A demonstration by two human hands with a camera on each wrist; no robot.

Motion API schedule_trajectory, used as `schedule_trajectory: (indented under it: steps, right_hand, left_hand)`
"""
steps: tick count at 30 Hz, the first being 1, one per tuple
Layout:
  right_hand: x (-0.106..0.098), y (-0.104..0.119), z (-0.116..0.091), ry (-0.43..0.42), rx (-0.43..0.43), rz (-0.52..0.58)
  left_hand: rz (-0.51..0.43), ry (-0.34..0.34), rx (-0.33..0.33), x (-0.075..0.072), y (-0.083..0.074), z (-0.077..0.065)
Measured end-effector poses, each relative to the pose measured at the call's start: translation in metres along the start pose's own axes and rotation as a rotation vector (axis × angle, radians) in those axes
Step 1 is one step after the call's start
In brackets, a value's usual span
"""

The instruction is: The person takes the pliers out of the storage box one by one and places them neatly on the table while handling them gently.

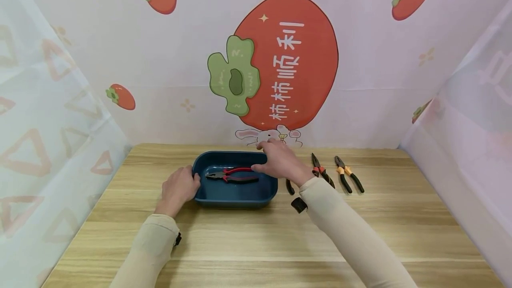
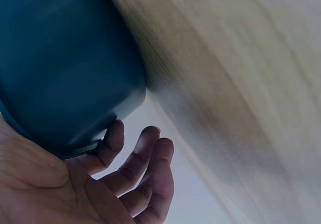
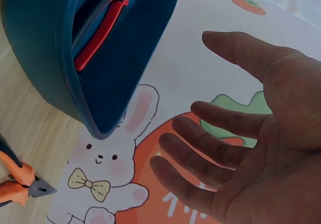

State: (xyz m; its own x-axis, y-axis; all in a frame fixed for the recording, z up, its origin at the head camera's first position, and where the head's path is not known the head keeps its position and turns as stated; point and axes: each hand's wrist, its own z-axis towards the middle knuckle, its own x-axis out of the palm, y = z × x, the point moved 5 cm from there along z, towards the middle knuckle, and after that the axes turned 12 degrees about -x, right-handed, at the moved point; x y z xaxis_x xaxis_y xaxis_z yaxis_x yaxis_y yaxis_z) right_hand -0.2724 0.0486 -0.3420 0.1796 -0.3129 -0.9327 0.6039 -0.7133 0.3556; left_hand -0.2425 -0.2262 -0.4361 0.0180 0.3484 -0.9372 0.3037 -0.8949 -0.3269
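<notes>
A dark blue rectangular bin (image 1: 236,202) stands on the table. Inside it lies a pair of combination pliers (image 1: 244,180) with red and black handles, its jaws toward the left. My left hand (image 1: 180,186) grips the bin's left end at the rim, thumb over the edge; in the left wrist view its fingers curl beside the outer wall. Over the bin's right end is my right hand (image 1: 280,161), holding nothing. The right wrist view shows this hand (image 3: 241,133) with fingers spread and relaxed, apart from the bin (image 3: 37,48).
To the right lie needle-nose pliers (image 1: 315,162) with red and black handles and pliers (image 1: 341,170) with yellow and black handles. Another dark-handled tool (image 1: 290,186) beside the bin is mostly hidden by my right hand. A printed cloth wall (image 1: 180,123) borders the wooden table (image 1: 248,243).
</notes>
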Motion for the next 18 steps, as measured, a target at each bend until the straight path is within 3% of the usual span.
schedule_trajectory:
  steps: [18]
  right_hand:
    - [0.022, 0.014, 0.036, 0.098, -0.013, -0.015]
  left_hand:
    - [-0.012, -0.001, -0.001, -0.002, -0.001, -0.001]
